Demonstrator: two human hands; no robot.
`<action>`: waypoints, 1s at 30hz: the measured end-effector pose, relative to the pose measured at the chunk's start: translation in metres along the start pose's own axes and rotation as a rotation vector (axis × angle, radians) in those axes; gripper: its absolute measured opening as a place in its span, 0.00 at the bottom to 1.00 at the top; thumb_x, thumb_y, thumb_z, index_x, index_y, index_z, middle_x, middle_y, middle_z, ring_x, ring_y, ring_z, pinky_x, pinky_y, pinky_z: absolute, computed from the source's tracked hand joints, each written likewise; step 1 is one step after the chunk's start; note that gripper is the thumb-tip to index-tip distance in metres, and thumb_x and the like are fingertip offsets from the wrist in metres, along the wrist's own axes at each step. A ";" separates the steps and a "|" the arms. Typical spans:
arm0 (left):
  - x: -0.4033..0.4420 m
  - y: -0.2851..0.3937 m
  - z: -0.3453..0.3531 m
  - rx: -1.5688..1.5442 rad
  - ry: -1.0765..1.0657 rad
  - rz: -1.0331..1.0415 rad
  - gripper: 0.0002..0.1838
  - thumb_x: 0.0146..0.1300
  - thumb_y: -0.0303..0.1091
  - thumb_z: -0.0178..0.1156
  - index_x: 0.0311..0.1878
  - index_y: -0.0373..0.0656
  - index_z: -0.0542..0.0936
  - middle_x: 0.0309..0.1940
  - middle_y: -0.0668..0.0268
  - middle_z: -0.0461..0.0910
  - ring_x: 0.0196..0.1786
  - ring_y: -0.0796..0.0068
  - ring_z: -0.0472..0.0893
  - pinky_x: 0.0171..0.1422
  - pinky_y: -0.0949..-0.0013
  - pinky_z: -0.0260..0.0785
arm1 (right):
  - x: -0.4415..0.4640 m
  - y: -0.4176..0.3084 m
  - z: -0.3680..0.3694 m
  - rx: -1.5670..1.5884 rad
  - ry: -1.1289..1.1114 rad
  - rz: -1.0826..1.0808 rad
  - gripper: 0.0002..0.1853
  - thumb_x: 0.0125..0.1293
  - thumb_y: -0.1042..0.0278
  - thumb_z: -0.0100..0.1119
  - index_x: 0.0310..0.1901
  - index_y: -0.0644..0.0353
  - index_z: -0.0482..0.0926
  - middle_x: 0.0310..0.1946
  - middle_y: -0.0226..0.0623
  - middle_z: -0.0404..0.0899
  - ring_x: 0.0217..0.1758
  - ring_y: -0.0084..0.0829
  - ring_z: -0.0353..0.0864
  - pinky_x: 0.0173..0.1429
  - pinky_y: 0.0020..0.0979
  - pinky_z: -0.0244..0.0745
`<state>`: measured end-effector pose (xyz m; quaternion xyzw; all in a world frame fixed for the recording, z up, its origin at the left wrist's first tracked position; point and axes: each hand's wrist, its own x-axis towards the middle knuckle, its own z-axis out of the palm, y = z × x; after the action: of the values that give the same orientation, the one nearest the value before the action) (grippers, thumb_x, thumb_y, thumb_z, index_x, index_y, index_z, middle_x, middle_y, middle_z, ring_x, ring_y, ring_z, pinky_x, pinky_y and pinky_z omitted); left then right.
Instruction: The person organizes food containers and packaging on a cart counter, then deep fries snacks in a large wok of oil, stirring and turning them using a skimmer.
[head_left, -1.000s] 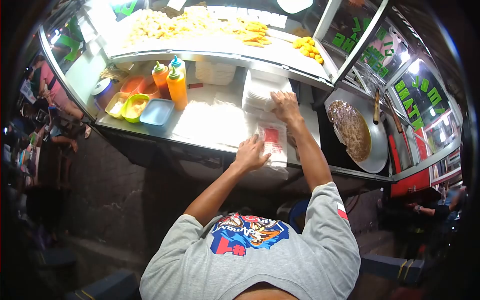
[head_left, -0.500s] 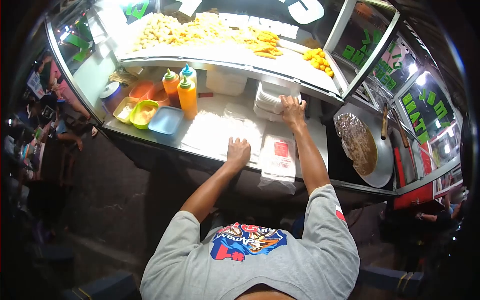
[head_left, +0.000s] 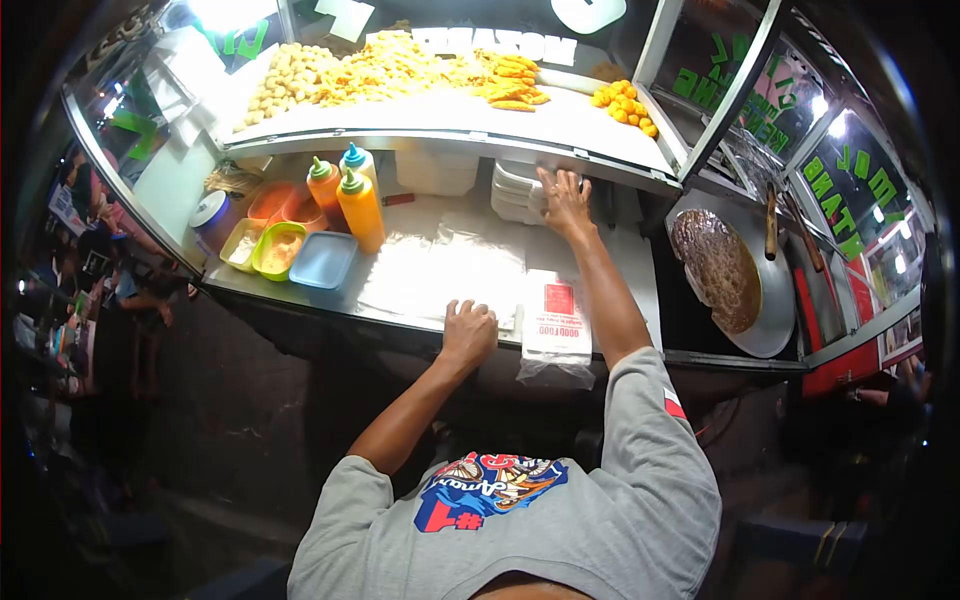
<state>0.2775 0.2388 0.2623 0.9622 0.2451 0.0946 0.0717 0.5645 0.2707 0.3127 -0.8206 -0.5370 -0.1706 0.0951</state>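
Observation:
My left hand (head_left: 470,332) rests at the counter's front edge, on the near side of some thin white plastic sheets or bags (head_left: 450,270); its fingers are slightly bent and apart. Farther back, my right hand (head_left: 566,205) is against the right side of a stack of white lidded foam boxes (head_left: 517,190), fingers spread. The stack sits partly beneath the raised display shelf. Between my arms lies a clear-wrapped pack of white bags with red print (head_left: 556,325), its loose end over the front edge.
Sauce bottles (head_left: 362,210) stand left of the sheets, near a blue tub (head_left: 323,260) and a green tub (head_left: 278,250). Fried food (head_left: 400,70) fills the glass-sided display above. On the right is a wide metal pan (head_left: 768,318) with dark oil and wooden-handled tools (head_left: 771,225).
The box stack has shifted back and left under the shelf, and my right hand has moved with it, fingers spreading. My left hand stays near the front edge. The camera view has turned slightly.

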 end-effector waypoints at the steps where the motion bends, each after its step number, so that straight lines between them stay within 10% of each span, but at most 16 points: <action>1: -0.003 0.000 -0.003 -0.037 0.046 -0.001 0.12 0.57 0.39 0.54 0.37 0.42 0.81 0.44 0.60 0.79 0.52 0.63 0.74 0.60 0.53 0.57 | -0.010 -0.004 -0.012 0.064 0.072 -0.009 0.39 0.45 0.63 0.69 0.62 0.44 0.63 0.53 0.39 0.66 0.61 0.39 0.62 0.62 0.50 0.54; 6: 0.003 -0.015 -0.023 -0.244 0.217 -0.040 0.17 0.56 0.40 0.58 0.46 0.41 0.79 0.46 0.56 0.77 0.50 0.59 0.75 0.57 0.57 0.62 | -0.081 -0.003 -0.048 0.420 0.230 0.000 0.28 0.47 0.64 0.67 0.53 0.50 0.73 0.52 0.37 0.71 0.57 0.37 0.68 0.60 0.40 0.62; 12: 0.099 -0.089 -0.035 -0.613 0.364 -0.342 0.22 0.54 0.35 0.57 0.54 0.41 0.72 0.37 0.54 0.79 0.39 0.53 0.79 0.44 0.56 0.71 | -0.188 0.022 -0.071 0.848 0.303 0.357 0.05 0.55 0.73 0.63 0.28 0.64 0.78 0.21 0.41 0.80 0.24 0.31 0.81 0.29 0.27 0.72; 24: 0.202 -0.159 -0.034 -0.371 0.295 -0.545 0.37 0.54 0.39 0.56 0.68 0.46 0.55 0.48 0.46 0.74 0.49 0.47 0.76 0.54 0.53 0.69 | -0.342 -0.005 -0.093 0.736 0.151 0.654 0.06 0.56 0.71 0.62 0.27 0.64 0.78 0.23 0.41 0.79 0.27 0.33 0.80 0.34 0.30 0.72; 30: 0.217 -0.187 0.005 -0.306 0.624 -0.588 0.38 0.55 0.43 0.57 0.67 0.40 0.55 0.59 0.44 0.63 0.57 0.45 0.69 0.59 0.55 0.64 | -0.344 -0.014 -0.107 0.645 0.112 0.620 0.05 0.54 0.72 0.62 0.27 0.64 0.78 0.25 0.41 0.80 0.29 0.39 0.81 0.35 0.32 0.73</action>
<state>0.3801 0.5063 0.2550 0.7557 0.5010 0.3907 0.1594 0.4072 -0.0526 0.2800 -0.8606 -0.2856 -0.0018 0.4216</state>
